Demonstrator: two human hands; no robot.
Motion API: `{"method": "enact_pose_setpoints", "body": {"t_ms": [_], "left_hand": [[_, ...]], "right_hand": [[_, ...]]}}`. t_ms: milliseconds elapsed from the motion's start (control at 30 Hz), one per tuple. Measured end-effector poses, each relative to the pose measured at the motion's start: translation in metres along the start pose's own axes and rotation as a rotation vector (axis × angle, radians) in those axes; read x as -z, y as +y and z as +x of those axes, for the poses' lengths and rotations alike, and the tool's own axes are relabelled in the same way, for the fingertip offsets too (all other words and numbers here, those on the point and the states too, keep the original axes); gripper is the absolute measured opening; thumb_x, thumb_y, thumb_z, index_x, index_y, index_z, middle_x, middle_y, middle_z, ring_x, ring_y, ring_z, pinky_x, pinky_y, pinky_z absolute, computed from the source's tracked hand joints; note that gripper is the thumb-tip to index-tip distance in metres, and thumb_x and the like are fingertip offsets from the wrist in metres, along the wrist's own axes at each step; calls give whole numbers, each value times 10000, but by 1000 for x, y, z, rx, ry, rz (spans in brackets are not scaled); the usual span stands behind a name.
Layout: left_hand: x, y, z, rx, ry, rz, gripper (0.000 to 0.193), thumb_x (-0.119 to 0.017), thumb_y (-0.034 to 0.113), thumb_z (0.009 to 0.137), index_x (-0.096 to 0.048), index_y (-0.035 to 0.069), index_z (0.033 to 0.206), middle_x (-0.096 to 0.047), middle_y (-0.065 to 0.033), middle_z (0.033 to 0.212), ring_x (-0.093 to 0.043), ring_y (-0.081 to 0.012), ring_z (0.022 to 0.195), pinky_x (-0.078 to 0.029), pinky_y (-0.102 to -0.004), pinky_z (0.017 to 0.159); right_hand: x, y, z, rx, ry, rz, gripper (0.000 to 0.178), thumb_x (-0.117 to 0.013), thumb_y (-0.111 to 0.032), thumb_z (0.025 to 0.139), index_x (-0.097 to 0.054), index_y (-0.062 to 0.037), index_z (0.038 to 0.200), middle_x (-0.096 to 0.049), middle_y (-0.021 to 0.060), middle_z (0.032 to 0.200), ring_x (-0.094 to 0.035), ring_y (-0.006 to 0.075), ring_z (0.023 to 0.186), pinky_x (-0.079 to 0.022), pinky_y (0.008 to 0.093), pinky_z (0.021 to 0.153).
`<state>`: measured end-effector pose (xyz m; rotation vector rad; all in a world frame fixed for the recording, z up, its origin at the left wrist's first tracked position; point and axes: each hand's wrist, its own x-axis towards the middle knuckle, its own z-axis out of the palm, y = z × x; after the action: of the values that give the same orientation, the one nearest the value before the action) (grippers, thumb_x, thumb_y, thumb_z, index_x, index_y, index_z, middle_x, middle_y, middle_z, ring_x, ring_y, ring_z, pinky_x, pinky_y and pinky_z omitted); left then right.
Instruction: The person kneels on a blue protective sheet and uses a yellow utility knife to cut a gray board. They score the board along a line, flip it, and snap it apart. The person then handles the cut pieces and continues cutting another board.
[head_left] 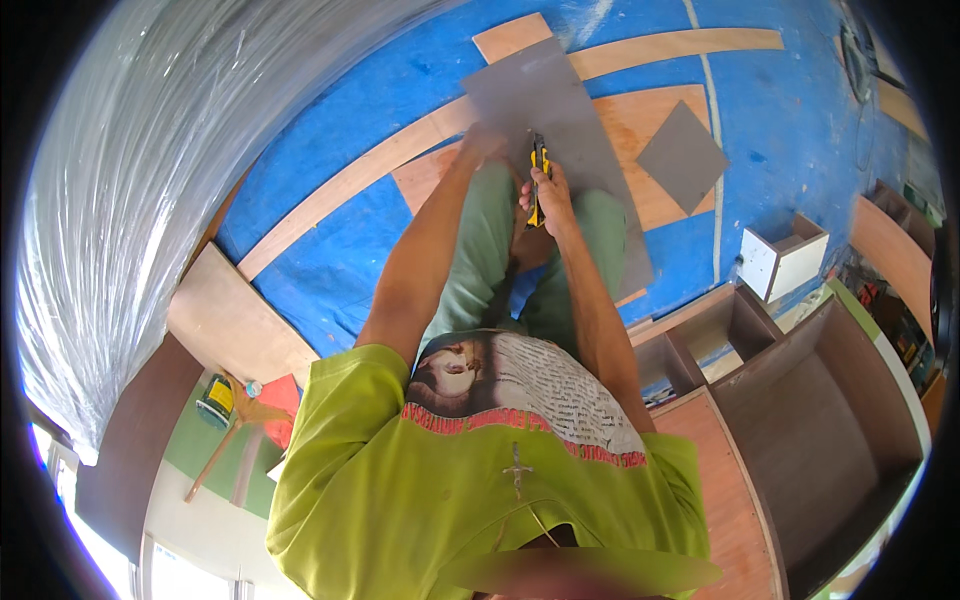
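Observation:
My right hand (550, 197) is closed around a yellow-and-black utility knife (540, 158), whose tip points away from me. The knife is over a long dark grey sheet (530, 85) that runs from the far side past my right knee. My left hand (486, 142) is at the sheet's left edge, above my left knee; motion smears its fingers, so their grip is unclear. To the right, a grey square piece (683, 158) lies turned like a diamond on a reddish-brown wooden board (650, 205).
Long wooden strips (370, 180) lie across the blue floor covering (300, 215). Brown open cabinets (820, 420) and a small white-fronted box (765, 262) stand at the right. Clear plastic wrap (180, 150) hangs at the left, above a can (216, 396) and a broom (232, 425).

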<state>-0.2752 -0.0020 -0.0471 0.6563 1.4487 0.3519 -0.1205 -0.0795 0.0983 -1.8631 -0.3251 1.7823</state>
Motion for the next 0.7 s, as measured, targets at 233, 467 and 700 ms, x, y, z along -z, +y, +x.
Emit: {"method": "enact_pose_setpoints", "body": {"t_ms": [233,467,700], "left_hand": [[1,10,-17,-34,58,210,205,-715,80,799,-675,-59,944,-703,-165,839,-711,-246,715,-584,-357,618],[14,43,-48,92,-8,-244,292,-764,76,836,-626,-51,1060,-679,-128,946,-685,-210,777,-595,-327,684],[19,29,-51,6,-32,-237,335,-765,85,842,-615,-30,1119,-652,-108,994,-649,-201,775,-589,-327,718]], "right_hand": [[-5,4,3,-12,-4,-16,266,-530,-209,1024,-454,-74,1241,-584,83,726,-582,177,537,-477,321,478],[-7,-1,1,-55,15,-48,280,-530,-207,1022,-460,-63,1252,-580,84,730,-568,172,523,-469,324,474],[-10,-1,4,-54,-3,-17,300,-527,-212,1024,-454,-80,1283,-581,81,731,-565,175,547,-464,328,484]]}}
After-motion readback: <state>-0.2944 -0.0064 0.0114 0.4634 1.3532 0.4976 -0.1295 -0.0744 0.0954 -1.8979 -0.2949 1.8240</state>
